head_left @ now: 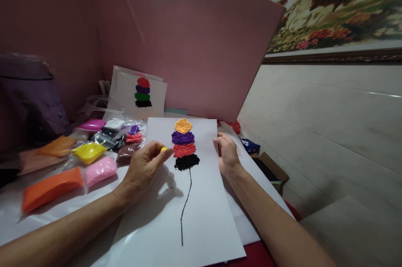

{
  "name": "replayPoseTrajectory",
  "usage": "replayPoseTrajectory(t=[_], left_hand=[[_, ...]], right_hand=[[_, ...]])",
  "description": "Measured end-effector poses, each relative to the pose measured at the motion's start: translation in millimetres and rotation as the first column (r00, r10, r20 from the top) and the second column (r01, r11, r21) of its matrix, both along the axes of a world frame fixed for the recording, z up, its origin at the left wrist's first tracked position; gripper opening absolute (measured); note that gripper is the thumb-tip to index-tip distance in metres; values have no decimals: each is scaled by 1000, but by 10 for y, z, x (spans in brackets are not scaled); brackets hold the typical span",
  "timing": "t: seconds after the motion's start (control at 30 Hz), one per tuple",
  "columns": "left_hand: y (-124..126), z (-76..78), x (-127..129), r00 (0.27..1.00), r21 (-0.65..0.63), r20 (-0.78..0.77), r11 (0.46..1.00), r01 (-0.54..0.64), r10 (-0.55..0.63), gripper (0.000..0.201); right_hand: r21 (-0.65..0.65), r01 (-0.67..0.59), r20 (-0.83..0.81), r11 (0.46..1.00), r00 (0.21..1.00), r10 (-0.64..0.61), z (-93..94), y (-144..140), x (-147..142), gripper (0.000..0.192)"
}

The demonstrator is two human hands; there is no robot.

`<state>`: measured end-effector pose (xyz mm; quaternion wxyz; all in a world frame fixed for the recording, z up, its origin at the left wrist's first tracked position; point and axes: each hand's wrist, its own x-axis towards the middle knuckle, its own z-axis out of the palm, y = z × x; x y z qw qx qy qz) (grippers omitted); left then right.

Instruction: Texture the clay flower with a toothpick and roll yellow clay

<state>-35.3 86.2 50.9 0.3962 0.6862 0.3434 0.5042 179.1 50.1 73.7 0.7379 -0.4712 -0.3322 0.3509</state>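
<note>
Head view: the left hand [145, 165] hovers over the left edge of the white sheet [201, 216], its fingers curled narrow, pinching a small yellow clay bit [163, 149] at the fingertips. That bit sits just left of the stacked clay shapes [184, 144], level with the red layer. The right hand [228, 154] rests on the sheet's right edge, fingers loosely bent and pressing the paper flat. Packets of coloured clay [89, 151] lie to the far left, and a finished card [138, 93] leans behind them.
</note>
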Motion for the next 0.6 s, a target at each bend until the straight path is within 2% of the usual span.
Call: replayPoseTrajectory(t=[0.1, 0.17, 0.33, 0.47, 0.6], left_hand=[[-22, 35, -1, 999, -7, -38, 1000, 18, -18, 50], [-23, 34, 2, 999, -16, -25, 1000, 25, -26, 53], [3, -39, 7, 999, -38, 29, 999, 20, -19, 34], [25, -86, 14, 996, -84, 83, 995, 46, -39, 34], [40, -79, 15, 997, -32, 72, 999, 8, -6, 24]], right_hand=[[-7, -1, 0, 1000, 1000, 1, -10, 9, 7, 15], [-8, -2, -1, 1000, 1000, 2, -12, 10, 7, 15], [-2, -8, -5, 1000, 1000, 8, 0, -3, 0, 15], [-1, -8, 1, 1000, 1000, 8, -2, 0, 1, 15], [-3, -1, 10, 1000, 1000, 1, -10, 5, 2, 15]])
